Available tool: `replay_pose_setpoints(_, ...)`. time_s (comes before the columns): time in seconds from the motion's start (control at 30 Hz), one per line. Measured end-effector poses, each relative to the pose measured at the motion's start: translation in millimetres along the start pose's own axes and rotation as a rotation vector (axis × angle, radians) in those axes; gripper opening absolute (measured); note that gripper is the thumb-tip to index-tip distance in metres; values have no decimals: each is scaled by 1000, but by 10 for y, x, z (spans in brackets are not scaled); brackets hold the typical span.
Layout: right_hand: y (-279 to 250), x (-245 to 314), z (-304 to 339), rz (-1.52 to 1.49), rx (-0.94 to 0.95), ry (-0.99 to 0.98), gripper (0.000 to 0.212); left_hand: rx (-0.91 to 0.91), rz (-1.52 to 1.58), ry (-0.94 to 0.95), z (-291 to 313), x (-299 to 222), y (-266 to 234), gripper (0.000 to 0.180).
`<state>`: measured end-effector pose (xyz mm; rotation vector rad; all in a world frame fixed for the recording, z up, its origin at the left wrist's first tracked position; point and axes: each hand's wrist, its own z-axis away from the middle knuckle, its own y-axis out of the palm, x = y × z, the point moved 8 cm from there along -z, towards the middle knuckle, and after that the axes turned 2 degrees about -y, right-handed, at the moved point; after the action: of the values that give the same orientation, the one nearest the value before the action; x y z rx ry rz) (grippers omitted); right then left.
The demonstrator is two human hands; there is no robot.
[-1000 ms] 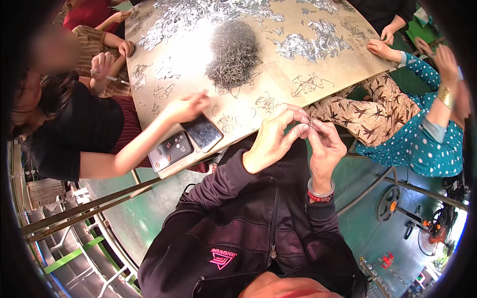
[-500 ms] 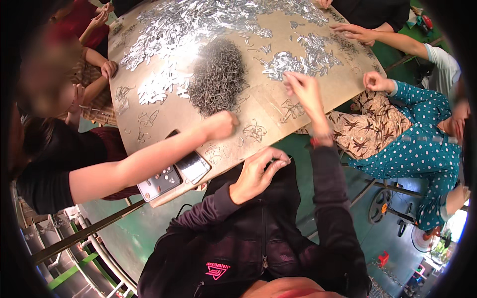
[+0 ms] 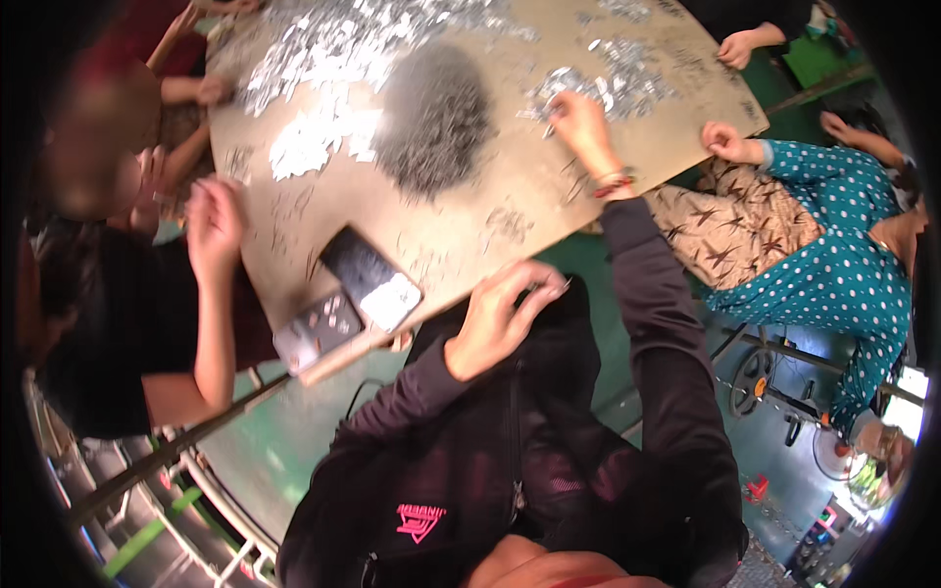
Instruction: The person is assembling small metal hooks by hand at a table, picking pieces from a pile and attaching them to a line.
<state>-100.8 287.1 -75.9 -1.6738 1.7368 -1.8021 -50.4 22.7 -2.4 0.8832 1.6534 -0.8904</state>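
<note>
The right hand reaches out over the tabletop, its arm stretched well forward, wrist low and knuckles up. Its fingers are bent downward with the tips at the near left edge of a small heap of silver pieces. The left hand stays back in front of the body, just off the table's near edge, elbow bent, thumb and forefinger curved toward each other with their tips close together. Motion blur smears the fingertips, so I cannot tell whether either hand has hold of a piece.

The silver pieces look flat, thin and shiny, and a larger bright spread of them glares under the light toward the far left. Beside it stands a dense, rounded mound of dark grey metal bits, rough in texture. A loose tangle of thin bent wires lies between the mound and the near edge.

The surface is a smooth tan board with a straight near edge. Two dark phones, one glossy and one with its camera side up, lie side by side at the near left corner. Co-workers sit around it, one in a teal dotted top, above a green floor.
</note>
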Motion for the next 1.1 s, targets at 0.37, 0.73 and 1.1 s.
replay_pose_setpoints(0.37,-1043,1043,1780,-893,-55,244,19,-36,-40,86,-60,-193,57,11)
replay_pose_setpoints(0.73,-1190,1080,1962,-1069,-187,140,19,-55,-194,146,-53,-240,97,10)
replay_pose_setpoints(1.1,-1247,1117,2024,-963,-416,74,18,-215,-802,-461,-196,593,-1005,32)
